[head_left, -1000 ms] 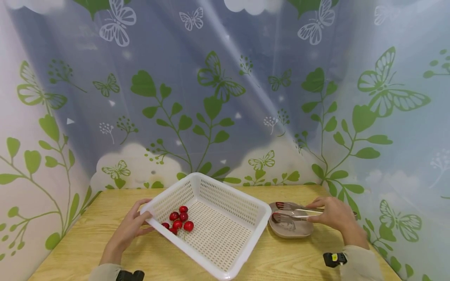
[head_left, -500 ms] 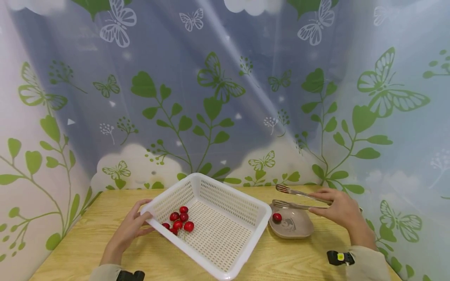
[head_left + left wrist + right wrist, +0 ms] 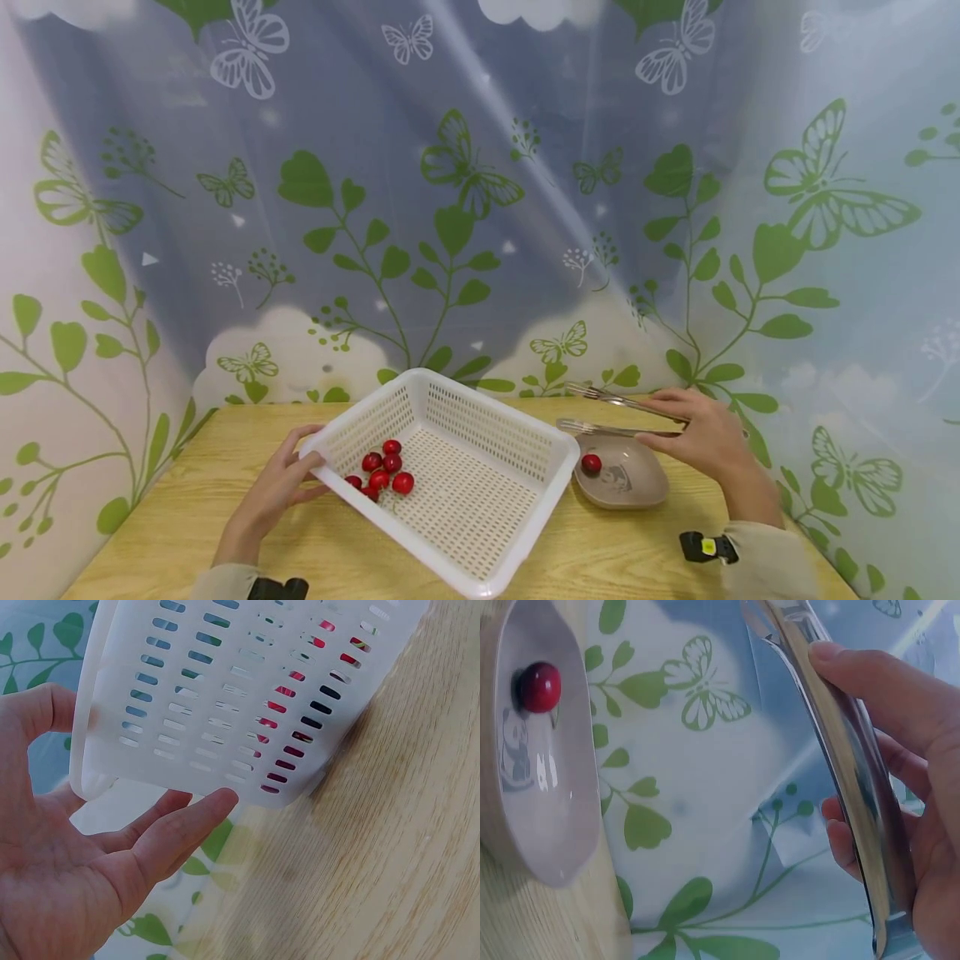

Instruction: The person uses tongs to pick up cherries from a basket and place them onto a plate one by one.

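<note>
My left hand (image 3: 273,475) grips the left corner of a white perforated plastic basket (image 3: 480,400), thumb over the rim and fingers beneath. Several red cherries (image 3: 378,480) lie in the basket's left part. On the right, my right hand (image 3: 701,433) holds metal tongs (image 3: 626,402) by the arms, fork-like tips apart and pointing left with nothing between them. The tongs hang over the far edge of a small beige dish (image 3: 637,487). One cherry (image 3: 591,464) sits in that dish, close to its left side; the right wrist view shows a panda print (image 3: 515,750) beside it.
Everything stands on a wood-grain table (image 3: 315,550). A printed curtain (image 3: 360,250) with leaves and butterflies rises right behind the table's back edge and along both sides. The dish stands close against the basket's right corner.
The tongs' tips have parted and risen from the dish, leaving a cherry in it. Since then the right hand has shifted left and slightly up. The left hand and basket stay put.
</note>
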The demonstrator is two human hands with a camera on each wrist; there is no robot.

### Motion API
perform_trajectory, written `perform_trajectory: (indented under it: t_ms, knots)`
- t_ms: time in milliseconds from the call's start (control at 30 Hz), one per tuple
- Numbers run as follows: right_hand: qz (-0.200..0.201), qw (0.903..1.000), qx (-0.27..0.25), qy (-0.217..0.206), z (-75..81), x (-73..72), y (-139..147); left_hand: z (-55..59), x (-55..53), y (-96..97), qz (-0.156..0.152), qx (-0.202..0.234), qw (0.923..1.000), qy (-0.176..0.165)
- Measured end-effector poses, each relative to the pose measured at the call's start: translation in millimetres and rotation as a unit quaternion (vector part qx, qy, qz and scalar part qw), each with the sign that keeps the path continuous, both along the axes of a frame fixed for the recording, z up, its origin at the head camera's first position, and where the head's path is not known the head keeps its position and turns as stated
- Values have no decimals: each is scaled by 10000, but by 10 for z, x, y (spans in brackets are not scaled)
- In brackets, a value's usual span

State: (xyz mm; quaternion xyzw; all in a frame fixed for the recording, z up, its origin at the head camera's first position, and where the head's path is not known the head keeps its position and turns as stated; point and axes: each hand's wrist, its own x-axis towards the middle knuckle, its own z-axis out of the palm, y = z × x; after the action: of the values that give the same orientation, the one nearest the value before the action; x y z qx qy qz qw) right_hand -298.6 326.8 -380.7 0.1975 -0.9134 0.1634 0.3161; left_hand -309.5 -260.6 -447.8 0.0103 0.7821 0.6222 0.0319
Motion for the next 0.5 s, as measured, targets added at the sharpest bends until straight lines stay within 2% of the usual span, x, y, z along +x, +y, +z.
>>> perform_trajectory:
  t_ms: [267,500]
  knots:
    - [276,9994,70,177,14,-39,-172,16,-10,1,-33,24,10000,53]
    - [413,9991,-18,58,-4,-24,-220,14,18,9,-12,-46,10000,50]
